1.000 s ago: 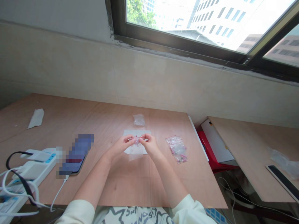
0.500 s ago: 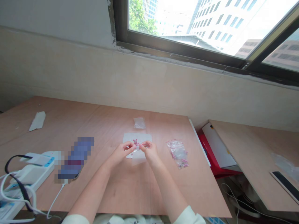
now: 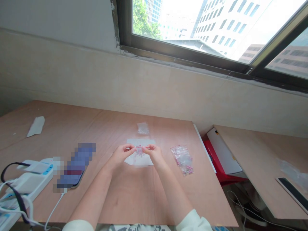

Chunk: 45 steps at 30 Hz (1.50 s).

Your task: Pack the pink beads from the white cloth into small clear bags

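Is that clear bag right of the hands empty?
No, the clear bag holds something: pink bits show through, clearest at its near end.

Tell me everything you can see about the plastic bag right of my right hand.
The bag is clear, shiny and wrinkled, like thin plastic, with a pinkish far edge. Small pink pieces show inside, some bunched at its near end. It lies slanted on the wooden table, apart from the right hand. Whether it's sealed doesn't show.
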{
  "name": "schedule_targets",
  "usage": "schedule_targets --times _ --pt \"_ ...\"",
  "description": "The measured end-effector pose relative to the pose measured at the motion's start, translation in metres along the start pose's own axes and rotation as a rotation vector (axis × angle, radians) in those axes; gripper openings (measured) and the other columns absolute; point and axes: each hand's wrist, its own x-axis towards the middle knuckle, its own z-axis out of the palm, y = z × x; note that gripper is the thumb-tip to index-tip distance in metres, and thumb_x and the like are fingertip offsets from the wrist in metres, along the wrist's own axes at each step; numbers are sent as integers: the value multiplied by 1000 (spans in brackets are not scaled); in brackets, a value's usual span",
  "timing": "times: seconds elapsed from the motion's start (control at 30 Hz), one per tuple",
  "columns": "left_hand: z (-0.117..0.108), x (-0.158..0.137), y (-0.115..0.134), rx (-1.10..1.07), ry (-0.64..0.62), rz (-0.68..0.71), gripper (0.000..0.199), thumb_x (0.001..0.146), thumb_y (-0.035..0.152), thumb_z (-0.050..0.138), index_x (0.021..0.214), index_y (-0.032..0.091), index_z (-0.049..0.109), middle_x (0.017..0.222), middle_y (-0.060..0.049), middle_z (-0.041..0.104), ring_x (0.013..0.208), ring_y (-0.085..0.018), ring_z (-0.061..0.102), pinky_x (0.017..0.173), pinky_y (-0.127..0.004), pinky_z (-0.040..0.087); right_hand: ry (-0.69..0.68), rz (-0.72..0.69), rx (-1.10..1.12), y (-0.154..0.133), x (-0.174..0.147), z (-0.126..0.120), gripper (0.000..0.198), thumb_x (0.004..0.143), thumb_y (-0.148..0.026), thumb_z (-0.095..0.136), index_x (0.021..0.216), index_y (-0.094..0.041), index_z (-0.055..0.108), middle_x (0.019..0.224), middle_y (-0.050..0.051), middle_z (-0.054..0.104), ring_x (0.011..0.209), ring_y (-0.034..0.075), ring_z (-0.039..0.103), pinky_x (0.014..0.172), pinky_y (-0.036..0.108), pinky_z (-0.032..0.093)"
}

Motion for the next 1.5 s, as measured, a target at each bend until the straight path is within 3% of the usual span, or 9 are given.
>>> schedule_targets --times 0.1,0.2,0.3,0.4,0.53,0.73,0.93,1.17,1.5 --pt "-4 3 -3 -48 71 -19 31 63 44 55 71 14 58 66 -1 61 65 -16 56 58 -25 42 -57 -37 -1 8 2 0 31 46 -37 67 65 -16 56 58 1 60 55 13 53 54 24 37" --pt "-8 3 -6 -45 121 -38 33 63 45 54 76 14 59 73 -3 63 70 -16 56 64 -26 42 -105 -14 -46 20 3 -2 26 48 -35 67 60 -16 55 57 1 60 56 12 53 55 23 36" --pt "-12 3 -19 -9 193 -36 38 67 46 47 86 14 56 84 -5 62 79 -18 55 69 -27 41 -44 -27 -69 25 13 -4 20 52 -33 64 56 -15 54 56 1 59 56 12 52 56 24 37" --pt "-18 -1 -44 90 291 -54 35 68 45 45 82 14 55 85 -7 61 82 -19 54 73 -30 40 90 -103 -102 15 42 -5 18 53 -31 62 59 -16 55 57 1 59 59 13 54 57 25 38" --pt "-21 -12 -71 266 270 -20 26 71 38 41 75 17 56 75 -4 58 73 -18 53 69 -30 41 244 -204 -218 -9 99 -2 13 53 -25 60 59 -16 53 59 2 59 61 14 55 60 25 39" --pt "-19 -23 -70 402 217 128 19 76 28 37 75 20 54 78 -4 54 80 -18 50 72 -30 40 375 -120 -450 -8 159 6 8 54 -20 58 56 -18 50 60 5 59 66 18 56 59 28 38" --pt "-20 -23 -73 436 204 129 18 77 25 35 74 20 52 78 -4 53 80 -18 49 72 -30 39 466 -23 -588 9 168 11 16 51 -25 63 55 -19 48 69 11 58 83 27 52 66 35 36" --pt "-20 -24 -72 439 199 139 19 78 26 35 74 20 52 78 -4 53 79 -18 50 72 -30 40 460 56 -625 16 174 6 19 47 -23 65 55 -19 49 70 10 58 78 25 53 64 34 38" --pt "-19 -22 -74 474 192 139 18 78 23 34 75 19 51 79 -4 53 80 -17 49 72 -29 40 468 104 -597 21 183 -3 9 55 -15 56 62 -17 50 65 5 57 64 18 56 53 25 41"
